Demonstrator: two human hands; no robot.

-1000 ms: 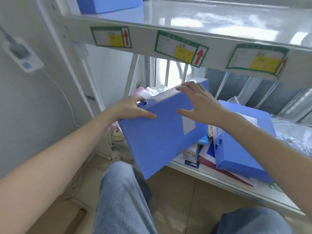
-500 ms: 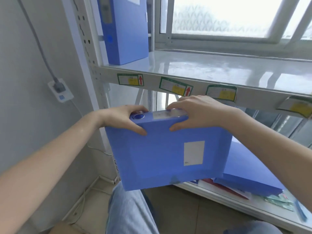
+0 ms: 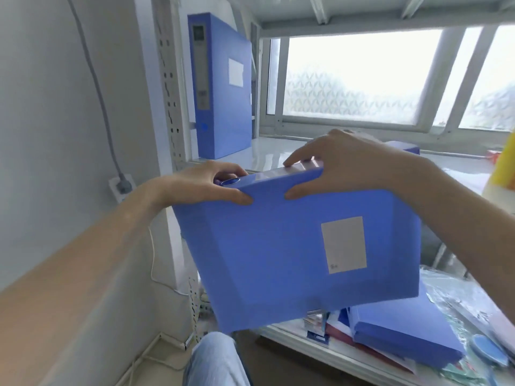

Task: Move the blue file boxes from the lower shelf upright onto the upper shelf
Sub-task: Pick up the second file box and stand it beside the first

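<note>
Gripping the blue file box along its upper spine edge, both hands carry it in the air in front of the shelving, its broad labelled face turned toward the camera. The left hand clamps the spine end with the finger hole, thumb on the face and fingers over the top; the right hand pinches the same edge further right, thumb in front, fingers behind. The box hangs below the hands, its long axis running left to right and dipping slightly at the left, so the spine lies nearly flat at about the level of the upper shelf. Standing it up probably calls for turning it until the spine is vertical. Further back, at the left end of that shelf, an upright file box stands against the post, nearer the left hand. Low on the right, another file box lies flat on the lower shelf.
</note>
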